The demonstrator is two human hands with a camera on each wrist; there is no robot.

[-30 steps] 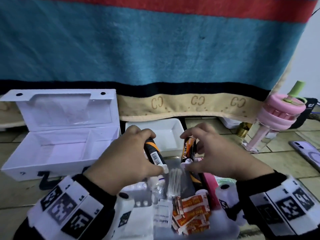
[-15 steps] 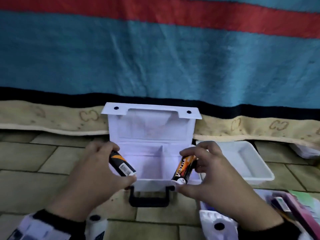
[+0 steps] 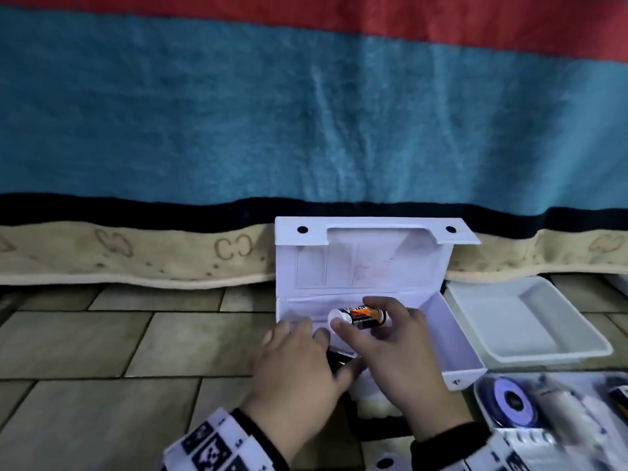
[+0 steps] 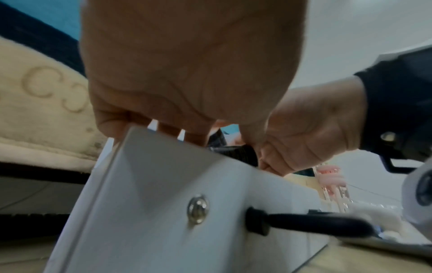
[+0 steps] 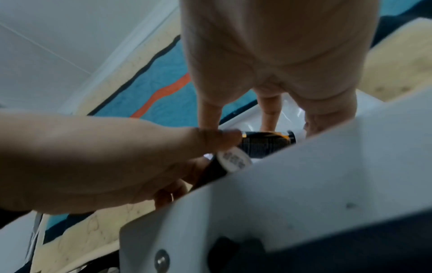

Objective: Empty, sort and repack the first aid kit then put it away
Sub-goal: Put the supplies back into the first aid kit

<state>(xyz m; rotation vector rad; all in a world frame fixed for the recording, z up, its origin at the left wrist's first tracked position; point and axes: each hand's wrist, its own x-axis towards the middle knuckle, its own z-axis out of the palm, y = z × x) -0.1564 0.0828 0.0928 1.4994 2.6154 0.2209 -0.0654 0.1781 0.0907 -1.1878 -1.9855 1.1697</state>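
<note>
The white first aid box stands open on the tiled floor, its lid leaning back against a hanging blanket. My right hand pinches an orange-and-black tube with a white cap, held sideways over the box's inside. My left hand grips a second black tube, low at the box's front left and mostly hidden by the fingers. In the right wrist view both tubes show: the right-hand tube and the left-hand tube's white cap, behind the box's front wall.
A shallow white tray lies just right of the box. A clear bin of supplies sits at the lower right, with a tape roll inside. The box's black handle sticks out at the front. Bare tiles stretch to the left.
Both hands carried their tubes from the supply bin to the open box and now reach inside it, close together. The right-hand tube has turned from upright to sideways.
</note>
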